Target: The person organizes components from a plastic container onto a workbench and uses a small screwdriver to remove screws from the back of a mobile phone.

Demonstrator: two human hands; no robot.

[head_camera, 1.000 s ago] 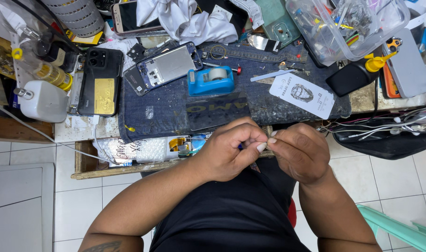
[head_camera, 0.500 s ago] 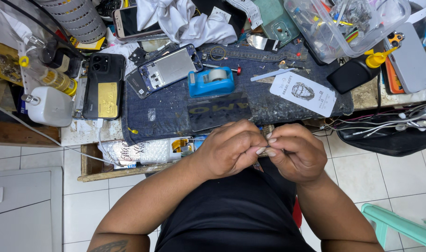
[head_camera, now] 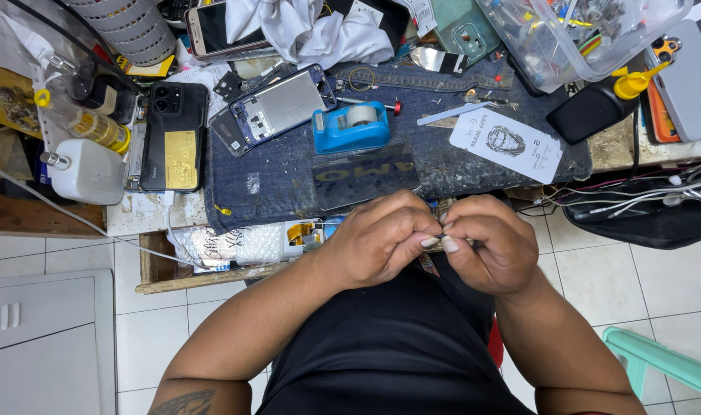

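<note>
White card package (head_camera: 506, 144): we see it flat at the denim mat's (head_camera: 289, 180) right edge.
Phone screen (head_camera: 216, 29): dark, at the bench's far edge.

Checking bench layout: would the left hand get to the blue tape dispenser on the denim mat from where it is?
Probably yes: the blue tape dispenser sits just beyond the left hand with only flat mat between, though that hand is pinching a small part.

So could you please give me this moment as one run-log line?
left hand: pinching small part | right hand: pinching same part | place: over lap, at bench edge | tape dispenser: on mat
</note>
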